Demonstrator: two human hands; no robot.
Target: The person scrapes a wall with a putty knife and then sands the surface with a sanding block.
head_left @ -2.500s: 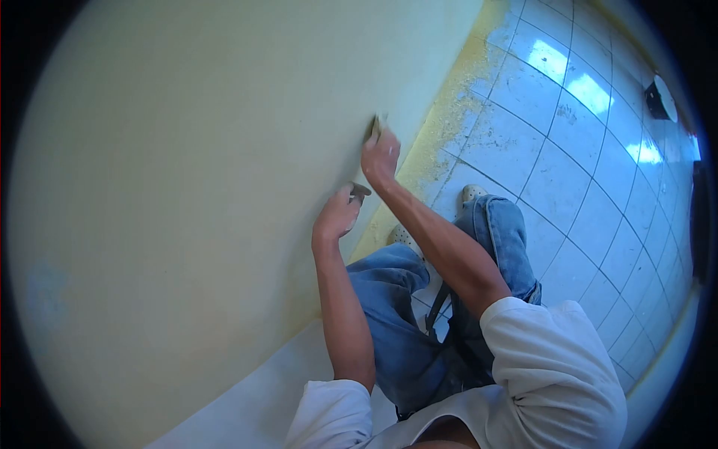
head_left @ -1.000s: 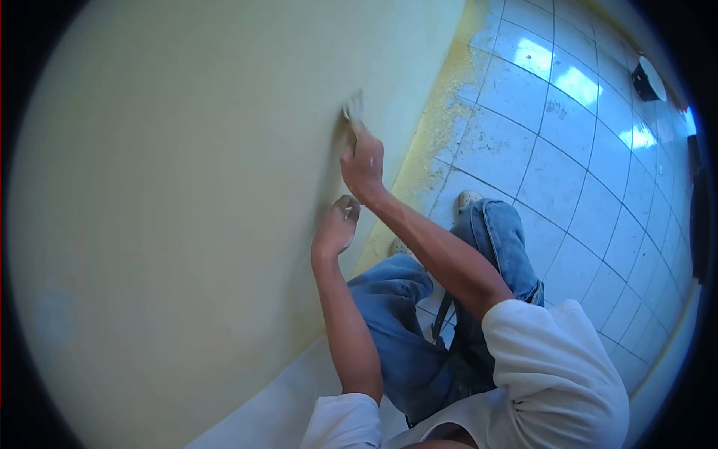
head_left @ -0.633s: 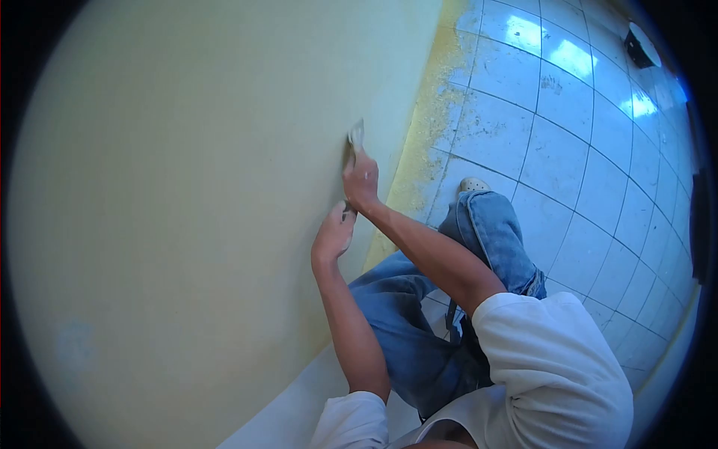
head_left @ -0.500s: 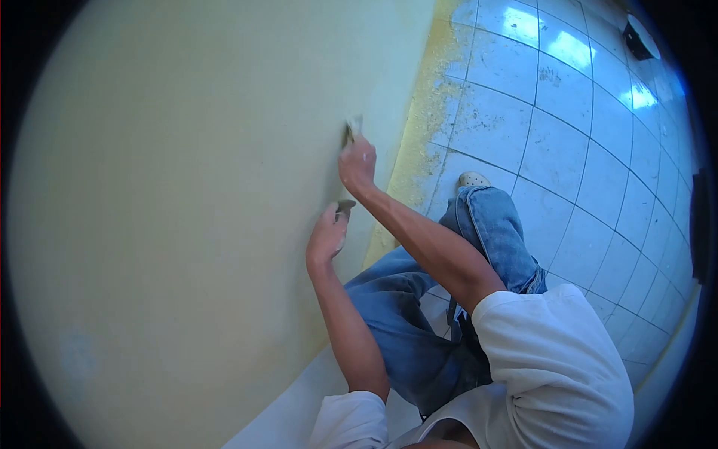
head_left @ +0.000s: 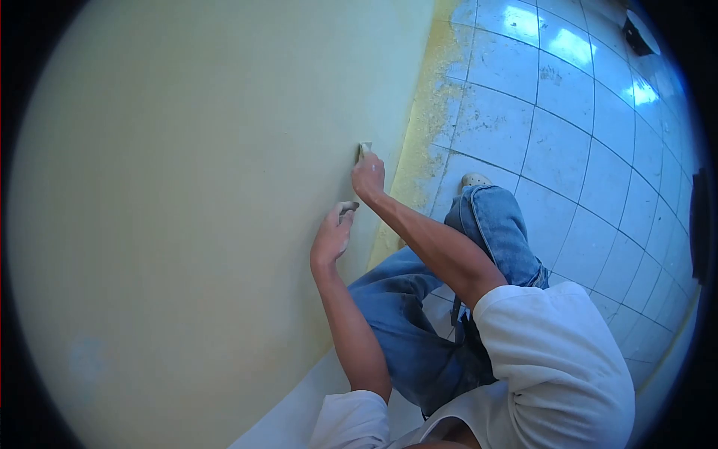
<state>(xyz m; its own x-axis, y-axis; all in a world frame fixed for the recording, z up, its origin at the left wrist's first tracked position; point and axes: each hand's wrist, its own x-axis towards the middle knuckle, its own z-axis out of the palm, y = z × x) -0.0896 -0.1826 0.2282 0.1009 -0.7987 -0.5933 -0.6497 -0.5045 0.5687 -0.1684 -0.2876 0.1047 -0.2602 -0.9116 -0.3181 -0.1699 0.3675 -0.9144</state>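
Right hand (head_left: 369, 176): the fingers are closing around a narrow scraper-like tool (head_left: 365, 148), which is pointing away from the wrist and lying close against the wall (head_left: 187, 187); whether its edge is touching cannot be told. Left hand (head_left: 329, 238): the fingers are curling around a small greyish piece (head_left: 348, 205), its kind unclear, also beside the wall and nearer the wearer than the scraper-like tool. In judgement, sound handling is calling for a low, even blade angle to the wall, light uniform pressure, and a loose wrist, so that a corner is not digging in; the left hand is best staying clear of the stroke. Farther out, a yellowish strip of residue (head_left: 422, 135) is running along the wall's foot, and the tiled floor (head_left: 565, 202) is extending beyond it, away from the wall.
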